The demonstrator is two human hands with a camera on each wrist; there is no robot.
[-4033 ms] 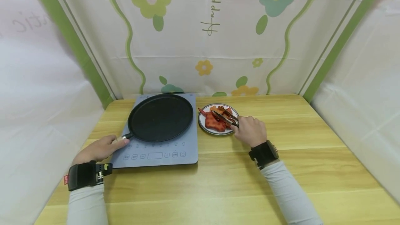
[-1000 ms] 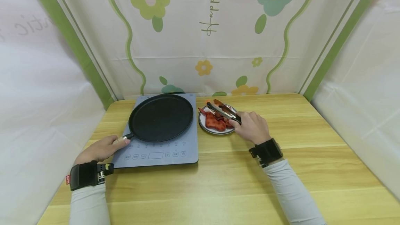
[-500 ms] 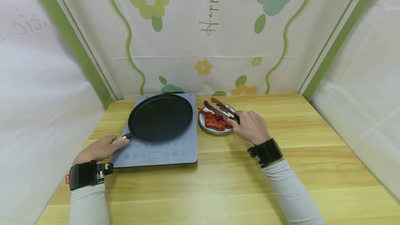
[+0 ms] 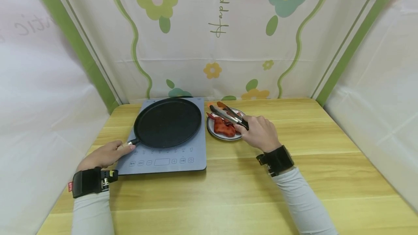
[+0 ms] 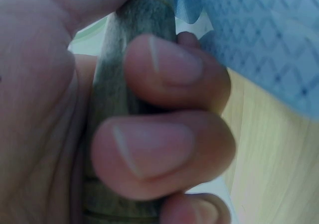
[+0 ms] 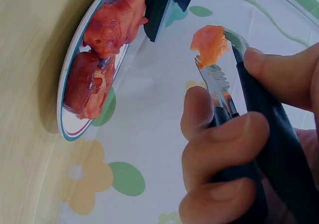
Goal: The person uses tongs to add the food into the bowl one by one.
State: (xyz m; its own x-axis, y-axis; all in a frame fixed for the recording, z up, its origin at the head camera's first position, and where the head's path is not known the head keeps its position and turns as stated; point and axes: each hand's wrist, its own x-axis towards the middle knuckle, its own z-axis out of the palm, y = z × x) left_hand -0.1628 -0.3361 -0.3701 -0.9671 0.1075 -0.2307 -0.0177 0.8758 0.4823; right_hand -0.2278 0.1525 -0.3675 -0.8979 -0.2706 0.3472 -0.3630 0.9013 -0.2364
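My left hand (image 4: 106,154) grips the handle (image 5: 107,84) of a flat black frying pan (image 4: 168,122), fingers wrapped around it in the left wrist view. The pan sits on a grey induction cooktop (image 4: 200,144). With my right hand (image 4: 259,132) I hold black-handled metal tongs (image 4: 224,115), thumb on one arm and fingers on the other. Their tips pinch a small orange piece of food (image 6: 208,44), held up off the plate. Below the tongs, a white plate (image 4: 211,130) with a dark rim carries red, cooked-looking meat pieces (image 4: 224,128), partly covered by the tongs.
The wooden table (image 4: 228,198) extends in front of the cooktop and to the right. A white flowered cloth (image 4: 183,46) stands behind its far edge, and white cloth walls rise at both sides. The cooktop's corner is near the plate's left edge.
Four seconds ago the tongs were down among the food on the plate. They have since risen with the orange piece, and their tips have drifted left towards the pan. My left hand stays put.
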